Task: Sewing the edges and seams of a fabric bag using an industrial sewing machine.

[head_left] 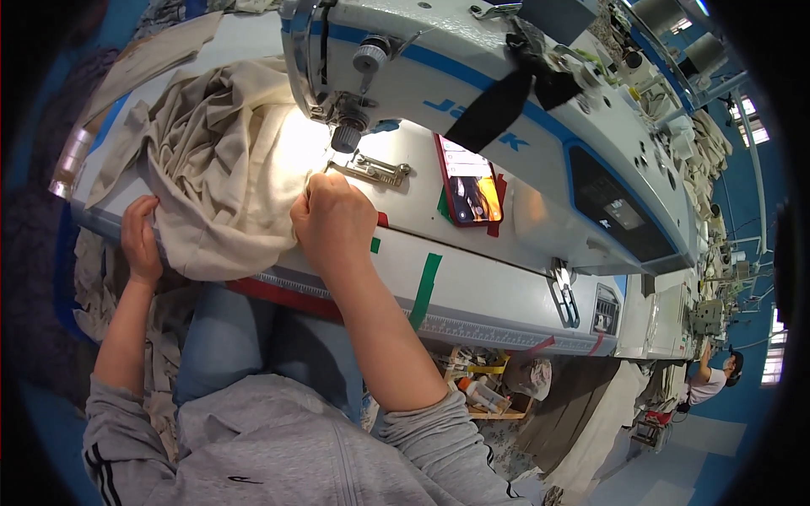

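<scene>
We look down from the head, through the left of two side-by-side fisheye cameras, close above the hands [337,221] and worktop [489,274]. Facing forward and downward, we catch the torso [283,438] at the lower edge and a wall [742,198] far off at right, straight edges bowing toward the rim.

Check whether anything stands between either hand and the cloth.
Nothing visible does. The left hand is at the left edge of the cloth, the right hand at its right edge. The phone lies off to the right, clear of both.
</scene>
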A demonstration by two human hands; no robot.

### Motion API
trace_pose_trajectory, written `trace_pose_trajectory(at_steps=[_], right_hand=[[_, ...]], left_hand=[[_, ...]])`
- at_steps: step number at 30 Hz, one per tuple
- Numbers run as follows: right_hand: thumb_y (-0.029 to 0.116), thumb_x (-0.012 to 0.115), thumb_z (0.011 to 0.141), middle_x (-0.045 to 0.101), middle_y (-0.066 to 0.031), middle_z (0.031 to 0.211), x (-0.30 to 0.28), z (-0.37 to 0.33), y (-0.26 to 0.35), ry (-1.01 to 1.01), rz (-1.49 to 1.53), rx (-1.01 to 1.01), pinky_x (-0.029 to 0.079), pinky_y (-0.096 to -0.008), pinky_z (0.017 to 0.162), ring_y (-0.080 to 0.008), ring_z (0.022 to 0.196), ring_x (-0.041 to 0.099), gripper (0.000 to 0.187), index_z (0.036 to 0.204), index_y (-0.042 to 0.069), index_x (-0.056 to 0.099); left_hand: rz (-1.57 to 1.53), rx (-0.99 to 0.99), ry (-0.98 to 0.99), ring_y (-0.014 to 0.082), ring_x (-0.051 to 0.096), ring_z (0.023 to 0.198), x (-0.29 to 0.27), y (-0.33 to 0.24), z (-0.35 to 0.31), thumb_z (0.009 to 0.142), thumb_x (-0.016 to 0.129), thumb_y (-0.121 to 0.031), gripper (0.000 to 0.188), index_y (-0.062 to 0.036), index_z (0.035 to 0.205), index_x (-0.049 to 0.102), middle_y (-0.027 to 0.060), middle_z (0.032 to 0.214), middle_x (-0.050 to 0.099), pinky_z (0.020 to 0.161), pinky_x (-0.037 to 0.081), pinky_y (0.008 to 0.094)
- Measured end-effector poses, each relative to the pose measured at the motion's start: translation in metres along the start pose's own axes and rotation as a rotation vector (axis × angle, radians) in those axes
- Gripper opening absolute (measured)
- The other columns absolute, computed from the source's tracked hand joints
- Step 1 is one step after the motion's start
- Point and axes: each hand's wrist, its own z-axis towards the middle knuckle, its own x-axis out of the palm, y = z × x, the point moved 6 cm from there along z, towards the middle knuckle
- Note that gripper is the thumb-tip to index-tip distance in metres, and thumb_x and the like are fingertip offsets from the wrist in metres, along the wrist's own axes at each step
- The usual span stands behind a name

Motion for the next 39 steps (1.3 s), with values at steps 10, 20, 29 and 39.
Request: trace_pose_trajectory(at_steps=[10,20,29,39], right_hand=[[0.024,0.077,0.075,0.058,-0.0081,0.074,-0.003,-0.014,0.006,-0.106,0.027,-0.069,0.047,-0.0422,0.062,-0.029,0.068,0.06,0.029,0.074,0.007,0.053],[0.026,0.076,0.079,0.059,-0.0071,0.07,-0.007,-0.008,0.006,-0.071,-0.03,0.014,0.046,-0.0392,0.057,-0.0265,0.065,0.061,0.03,0.069,0.007,0.056],[0.029,0.074,0.081,0.063,-0.0076,0.069,-0.004,0.003,0.005,-0.017,-0.059,0.072,0.046,-0.0376,0.053,-0.0261,0.057,0.061,0.031,0.064,0.007,0.059],[0.012,0.072,0.082,0.061,-0.0086,0.071,-0.027,0.003,-0.006,-0.2,0.124,-0.006,0.047,-0.0369,0.055,-0.0258,0.057,0.059,0.017,0.074,0.006,0.059]], left_hand=[[-0.041,0.07,-0.05,0.0358,0.059,0.107,-0.004,-0.001,0.003,0.089,0.042,-0.005,0.028,-0.0006,0.109,0.062,0.0174,0.112,0.063,0.095,0.045,0.0421],[-0.076,0.118,-0.093,0.0357,0.061,0.102,-0.011,0.004,-0.003,0.086,0.044,-0.004,0.028,-0.002,0.104,0.065,0.0166,0.108,0.066,0.093,0.045,0.0429],[-0.082,0.1,-0.061,0.0347,0.061,0.102,-0.01,0.007,-0.002,0.084,0.045,-0.004,0.029,-0.0024,0.105,0.065,0.0156,0.109,0.065,0.093,0.044,0.0426],[-0.042,0.108,-0.034,0.0341,0.06,0.103,-0.009,0.01,-0.005,0.086,0.044,-0.004,0.029,-0.0012,0.105,0.064,0.0156,0.11,0.065,0.094,0.044,0.0421]])
